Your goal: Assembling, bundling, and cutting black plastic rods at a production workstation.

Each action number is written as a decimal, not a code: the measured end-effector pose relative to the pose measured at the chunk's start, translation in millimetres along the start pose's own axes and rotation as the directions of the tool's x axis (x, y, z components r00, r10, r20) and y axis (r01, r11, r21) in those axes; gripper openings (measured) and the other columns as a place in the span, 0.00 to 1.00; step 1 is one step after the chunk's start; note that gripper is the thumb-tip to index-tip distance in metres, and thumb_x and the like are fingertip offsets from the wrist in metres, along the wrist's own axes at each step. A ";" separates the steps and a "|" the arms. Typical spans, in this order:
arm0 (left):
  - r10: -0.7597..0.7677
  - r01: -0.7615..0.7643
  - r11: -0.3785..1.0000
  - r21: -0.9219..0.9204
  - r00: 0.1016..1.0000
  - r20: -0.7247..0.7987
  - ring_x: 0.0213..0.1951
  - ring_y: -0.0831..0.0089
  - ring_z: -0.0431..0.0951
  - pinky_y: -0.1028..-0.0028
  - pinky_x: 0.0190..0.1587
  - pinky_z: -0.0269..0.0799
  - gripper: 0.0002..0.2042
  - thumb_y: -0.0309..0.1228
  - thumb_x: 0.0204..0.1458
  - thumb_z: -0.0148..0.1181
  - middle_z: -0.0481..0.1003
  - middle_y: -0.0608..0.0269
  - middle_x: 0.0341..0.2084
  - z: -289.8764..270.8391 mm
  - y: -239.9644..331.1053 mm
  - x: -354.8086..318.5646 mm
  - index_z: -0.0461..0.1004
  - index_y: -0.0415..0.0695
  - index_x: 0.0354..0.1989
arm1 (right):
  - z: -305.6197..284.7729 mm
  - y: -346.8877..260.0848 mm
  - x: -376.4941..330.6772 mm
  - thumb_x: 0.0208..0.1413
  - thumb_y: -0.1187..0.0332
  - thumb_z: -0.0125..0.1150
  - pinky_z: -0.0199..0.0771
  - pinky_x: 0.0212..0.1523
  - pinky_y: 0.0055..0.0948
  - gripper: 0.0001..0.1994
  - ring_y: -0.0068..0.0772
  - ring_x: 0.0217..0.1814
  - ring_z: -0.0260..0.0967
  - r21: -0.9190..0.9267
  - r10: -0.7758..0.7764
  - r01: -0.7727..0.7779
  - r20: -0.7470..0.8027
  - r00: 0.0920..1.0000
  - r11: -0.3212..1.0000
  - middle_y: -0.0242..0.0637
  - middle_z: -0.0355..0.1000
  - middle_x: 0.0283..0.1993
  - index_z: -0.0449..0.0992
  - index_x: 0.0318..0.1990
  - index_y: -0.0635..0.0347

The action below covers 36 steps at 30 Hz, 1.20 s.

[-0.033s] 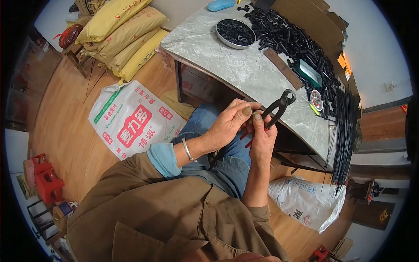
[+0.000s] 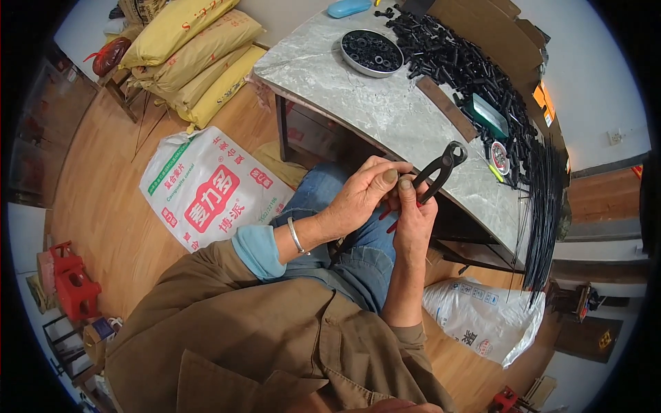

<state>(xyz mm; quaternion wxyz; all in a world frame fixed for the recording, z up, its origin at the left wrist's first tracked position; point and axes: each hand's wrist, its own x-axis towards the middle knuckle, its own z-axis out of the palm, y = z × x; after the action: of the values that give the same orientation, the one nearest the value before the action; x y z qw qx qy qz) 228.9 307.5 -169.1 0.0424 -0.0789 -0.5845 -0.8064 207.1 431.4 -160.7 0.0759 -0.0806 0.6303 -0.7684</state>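
My right hand is closed around a pair of end-cutting pincers. Their black jaws point up over the table's edge, and the red handle ends poke out below my fingers. Close beside it, my left hand has its thumb pressed to its bent fingers in a pinch. Whatever sits between those fingertips is hidden. The fingers of both hands nearly meet in front of my lap. A silver bangle circles my left wrist.
Beyond my hands stands a grey marble-patterned table with a round tin of black rings, a heap of black tubular parts, a brown strip, a green box and black wires. Sacks are stacked at far left.
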 end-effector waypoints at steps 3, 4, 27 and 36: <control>0.026 -0.026 1.000 -0.007 1.000 0.000 0.37 0.81 0.68 0.80 0.38 0.69 0.22 0.44 0.65 0.41 0.63 0.66 0.40 0.4 -6.0 1.8 0.69 0.37 0.53 | 5.1 -1.3 -0.1 0.62 0.64 0.55 0.58 0.21 0.17 0.10 0.16 0.22 0.57 -0.089 -0.059 0.054 -0.052 0.997 0.995 0.25 0.64 0.23 0.74 0.36 0.63; 0.046 -0.046 0.999 -0.005 0.999 -0.014 0.38 0.81 0.69 0.79 0.38 0.70 0.22 0.44 0.64 0.41 0.63 0.65 0.40 0.5 -8.2 2.2 0.69 0.37 0.52 | 8.5 -1.7 -0.8 0.62 0.65 0.55 0.56 0.20 0.16 0.10 0.15 0.21 0.57 -0.159 -0.089 0.073 -0.096 0.991 0.985 0.25 0.65 0.22 0.74 0.36 0.63; -0.253 0.252 0.967 -0.014 0.967 -0.042 0.18 0.84 0.62 0.82 0.21 0.55 0.37 0.64 0.58 0.33 0.67 0.70 0.14 -8.5 15.8 16.7 0.74 0.40 0.23 | -34.0 -76.2 -33.7 0.61 0.68 0.51 0.80 0.33 0.37 0.25 0.40 0.35 0.75 -0.144 0.628 -0.645 0.459 0.629 0.751 0.54 0.70 0.47 0.57 0.62 0.71; -0.205 0.218 0.965 0.143 0.974 -0.100 0.17 0.83 0.60 0.79 0.21 0.54 0.35 0.61 0.60 0.35 0.63 0.70 0.12 3.2 9.6 11.6 0.73 0.40 0.22 | -37.3 -82.1 -36.4 0.64 0.67 0.48 0.67 0.20 0.29 0.11 0.25 0.19 0.62 -0.648 0.662 -0.380 0.262 0.702 0.660 0.33 0.63 0.24 0.66 0.47 0.66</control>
<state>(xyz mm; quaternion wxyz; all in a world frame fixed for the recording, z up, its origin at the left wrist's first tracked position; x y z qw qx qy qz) 219.2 307.9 -157.1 -0.0135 0.0217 -0.6475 -0.7617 233.1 490.9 -88.4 0.4272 -0.0944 0.7777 -0.4514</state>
